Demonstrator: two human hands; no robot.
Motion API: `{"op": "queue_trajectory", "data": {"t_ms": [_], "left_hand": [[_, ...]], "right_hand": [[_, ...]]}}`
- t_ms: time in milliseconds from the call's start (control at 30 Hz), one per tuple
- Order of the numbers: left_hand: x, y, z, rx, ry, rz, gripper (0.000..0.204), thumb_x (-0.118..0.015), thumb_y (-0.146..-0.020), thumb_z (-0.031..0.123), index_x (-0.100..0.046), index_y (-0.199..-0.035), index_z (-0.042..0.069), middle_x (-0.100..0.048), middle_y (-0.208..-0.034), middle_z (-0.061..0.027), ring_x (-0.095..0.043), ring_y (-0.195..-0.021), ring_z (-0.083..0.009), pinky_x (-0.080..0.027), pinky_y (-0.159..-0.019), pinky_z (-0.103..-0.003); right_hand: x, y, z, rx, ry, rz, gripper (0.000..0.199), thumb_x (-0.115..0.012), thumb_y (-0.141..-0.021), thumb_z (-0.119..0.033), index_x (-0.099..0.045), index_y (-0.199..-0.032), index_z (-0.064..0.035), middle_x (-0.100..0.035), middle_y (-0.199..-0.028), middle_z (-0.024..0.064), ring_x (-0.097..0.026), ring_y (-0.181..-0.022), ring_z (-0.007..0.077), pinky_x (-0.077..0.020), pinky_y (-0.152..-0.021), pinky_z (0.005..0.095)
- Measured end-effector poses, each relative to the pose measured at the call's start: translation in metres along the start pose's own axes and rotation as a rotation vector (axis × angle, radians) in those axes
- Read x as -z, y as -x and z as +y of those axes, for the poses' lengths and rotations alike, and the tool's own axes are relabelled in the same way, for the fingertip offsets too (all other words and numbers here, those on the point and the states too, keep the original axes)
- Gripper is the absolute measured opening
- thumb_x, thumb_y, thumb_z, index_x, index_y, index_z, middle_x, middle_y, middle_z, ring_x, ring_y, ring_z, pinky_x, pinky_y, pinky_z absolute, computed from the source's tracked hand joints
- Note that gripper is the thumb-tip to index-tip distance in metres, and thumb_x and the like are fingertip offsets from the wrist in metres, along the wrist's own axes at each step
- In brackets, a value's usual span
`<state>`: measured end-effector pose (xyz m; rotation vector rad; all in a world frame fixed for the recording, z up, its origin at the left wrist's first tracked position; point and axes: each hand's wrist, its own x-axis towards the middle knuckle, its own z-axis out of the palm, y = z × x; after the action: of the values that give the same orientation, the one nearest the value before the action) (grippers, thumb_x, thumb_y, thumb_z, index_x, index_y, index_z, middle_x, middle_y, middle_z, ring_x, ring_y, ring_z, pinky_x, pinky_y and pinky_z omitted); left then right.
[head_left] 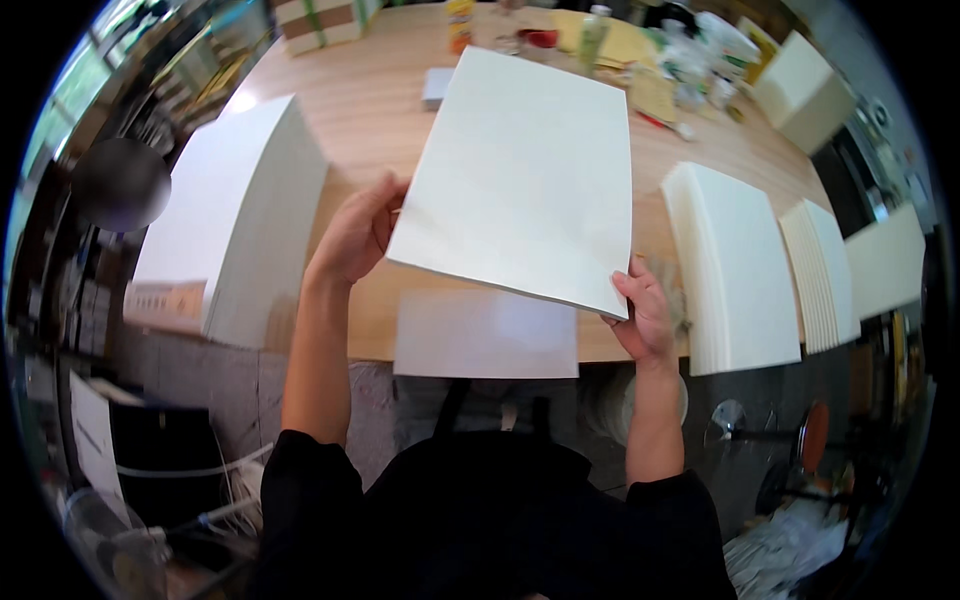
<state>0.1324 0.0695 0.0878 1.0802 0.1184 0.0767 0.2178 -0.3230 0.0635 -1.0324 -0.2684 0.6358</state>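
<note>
Between my two hands a white paper pad [525, 170] is held tilted above the table, its thin edge of layered sheets facing me. My left hand [360, 228] grips the pad's left side, fingers partly hidden behind it. At the lower right corner, my right hand [642, 308] pinches it with the thumb on top. Below the pad, a white sheet or thin pad [487, 335] lies at the table's front edge. To the left rises a tall stack of white paper [215, 200]. On the right stands a lower stack of white pads [735, 270].
Another stack of pads [825, 270] sits at the far right. Toward the back of the wooden table [380, 100] are a small white box [437, 88], an orange bottle [460, 25], a greenish bottle [594, 38] and plastic bags [700, 50]. A stool [812, 437] stands lower right.
</note>
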Motion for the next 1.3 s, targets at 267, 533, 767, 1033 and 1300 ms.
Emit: {"op": "queue_trajectory", "data": {"t_ms": [267, 533, 767, 1033, 1300], "left_hand": [[0.042, 0.026, -0.044, 0.351, -0.461, 0.178, 0.030, -0.068, -0.104, 0.026, -0.075, -0.113, -0.002, -0.077, -0.097, -0.0077, -0.073, -0.079, -0.0133, -0.057, -0.063, -0.025], [0.042, 0.023, -0.044, 0.366, -0.681, 0.267, 0.022, -0.073, -0.099, 0.020, -0.077, -0.101, -0.001, -0.073, -0.080, -0.0050, -0.066, -0.065, -0.0117, -0.049, -0.053, -0.028], [0.051, 0.029, -0.051, 0.252, -0.739, 0.254, 0.019, -0.075, -0.096, 0.016, -0.077, -0.101, -0.002, -0.074, -0.078, -0.0064, -0.068, -0.065, -0.0162, -0.052, -0.059, -0.030], [0.011, 0.139, -0.089, -0.247, -1.307, 0.292, 0.043, -0.082, -0.083, 0.007, -0.073, -0.125, 0.000, -0.062, -0.144, -0.0206, -0.052, -0.139, -0.0380, -0.043, -0.115, -0.045], [0.004, 0.142, -0.097, -0.170, -1.331, 0.298, 0.057, -0.079, -0.082, 0.002, -0.068, -0.138, 0.006, -0.060, -0.153, -0.0072, -0.040, -0.151, -0.0374, -0.033, -0.124, -0.048]], "right_hand": [[0.003, -0.022, 0.032, -0.173, 0.332, 0.050, 0.034, -0.063, -0.104, -0.012, -0.061, -0.135, 0.0030, -0.073, -0.111, 0.0028, -0.069, -0.091, 0.0067, -0.0551, -0.077, 0.0225], [0.003, -0.015, 0.038, -0.132, 0.579, 0.156, 0.040, -0.068, -0.104, -0.016, -0.061, -0.139, 0.0016, -0.075, -0.096, -0.0022, -0.056, -0.066, -0.0021, -0.0376, -0.051, 0.0162], [0.004, -0.014, 0.040, -0.143, 0.597, 0.168, 0.044, -0.069, -0.104, -0.018, -0.060, -0.141, 0.0033, -0.074, -0.091, -0.0021, -0.056, -0.067, -0.0005, -0.0400, -0.052, 0.0176], [0.012, -0.014, 0.030, -0.156, 0.810, 0.144, 0.034, -0.062, -0.107, -0.020, -0.069, -0.134, 0.0006, -0.068, -0.081, -0.0004, -0.058, -0.066, 0.0049, -0.0476, -0.057, 0.0219], [0.015, -0.008, 0.042, 0.052, 0.986, 0.194, 0.030, -0.069, -0.102, -0.016, -0.073, -0.126, 0.0005, -0.067, -0.084, 0.0076, -0.059, -0.064, 0.0136, -0.0495, -0.063, 0.0307]]}}
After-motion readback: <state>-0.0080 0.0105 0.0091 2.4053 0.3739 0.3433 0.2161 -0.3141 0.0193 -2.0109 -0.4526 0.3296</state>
